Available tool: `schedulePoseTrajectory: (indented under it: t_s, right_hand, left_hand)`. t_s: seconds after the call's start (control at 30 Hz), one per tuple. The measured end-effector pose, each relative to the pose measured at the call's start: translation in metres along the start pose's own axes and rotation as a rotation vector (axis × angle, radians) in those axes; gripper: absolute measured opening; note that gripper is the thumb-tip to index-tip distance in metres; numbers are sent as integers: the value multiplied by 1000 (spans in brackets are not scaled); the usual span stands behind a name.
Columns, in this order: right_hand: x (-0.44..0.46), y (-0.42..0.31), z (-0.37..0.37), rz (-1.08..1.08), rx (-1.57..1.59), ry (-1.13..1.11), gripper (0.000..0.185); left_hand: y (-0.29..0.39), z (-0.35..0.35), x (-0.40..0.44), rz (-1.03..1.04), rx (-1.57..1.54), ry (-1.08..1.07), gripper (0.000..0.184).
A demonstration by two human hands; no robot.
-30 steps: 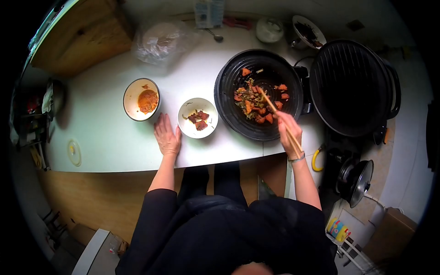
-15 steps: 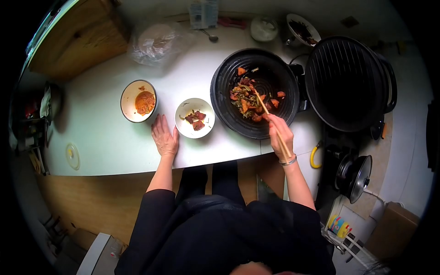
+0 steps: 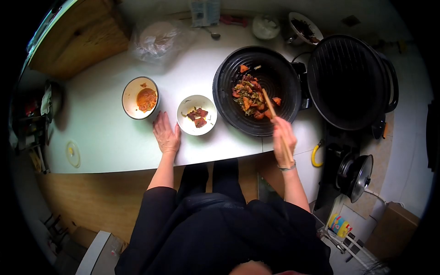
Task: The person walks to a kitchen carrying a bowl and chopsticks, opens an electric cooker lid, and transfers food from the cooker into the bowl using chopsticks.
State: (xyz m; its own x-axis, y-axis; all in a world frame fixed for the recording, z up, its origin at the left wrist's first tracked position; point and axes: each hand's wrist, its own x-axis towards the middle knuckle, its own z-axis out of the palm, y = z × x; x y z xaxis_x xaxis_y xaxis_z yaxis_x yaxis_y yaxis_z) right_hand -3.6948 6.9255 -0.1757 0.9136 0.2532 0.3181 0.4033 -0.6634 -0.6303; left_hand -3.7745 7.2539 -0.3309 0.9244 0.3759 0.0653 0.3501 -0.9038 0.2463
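My right hand [image 3: 284,140] is closed around a pair of wooden chopsticks [image 3: 269,101], whose tips reach into the food in the black electric pan [image 3: 224,112]. Chunks of orange and reddish food [image 3: 249,98] with dark green bits lie in the pan's left and middle part. My left hand [image 3: 166,134] rests flat on the white countertop [image 3: 105,146], fingers spread and empty. Beside it, on the right, sits a white bowl [image 3: 210,130] holding a few dark red pieces. Just beyond its fingertips stands a dark-rimmed bowl [image 3: 130,94] with orange-red food inside.
The pan's ridged black lid [image 3: 350,87] stands open on the right. Behind are a plastic bag [image 3: 156,43], a spoon [image 3: 215,35], a glass jar [image 3: 266,28] and a bowl of dark food [image 3: 293,39]. A clear round lid [image 3: 72,154] lies at left.
My right hand has shifted slightly right and toward me, and the chopstick tips have moved right across the food. The food heap looks a little gathered. My left hand stays on the countertop.
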Motion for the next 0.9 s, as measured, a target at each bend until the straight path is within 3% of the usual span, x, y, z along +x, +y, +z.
schedulePoseTrajectory:
  t_s: [0.17, 0.2, 0.27, 0.43, 0.9]
  right_hand:
    - [-11, 27, -25, 500, 756, 294, 30]
    - [-11, 30, -25, 500, 759, 291, 30]
    - [-14, 39, -22, 554, 1057, 219, 31]
    - [-29, 51, 12, 654, 1123, 154, 29]
    - [-29, 63, 29, 537, 1025, 224, 34]
  left_hand:
    - [-2, 2, 0, 6, -38, 17, 64]
    - [-2, 2, 0, 2, -34, 15, 64]
    - [0, 2, 1, -5, -30, 17, 64]
    - [0, 2, 1, -11, -12, 7, 64]
    - [0, 0, 0, -9, -3, 9, 63]
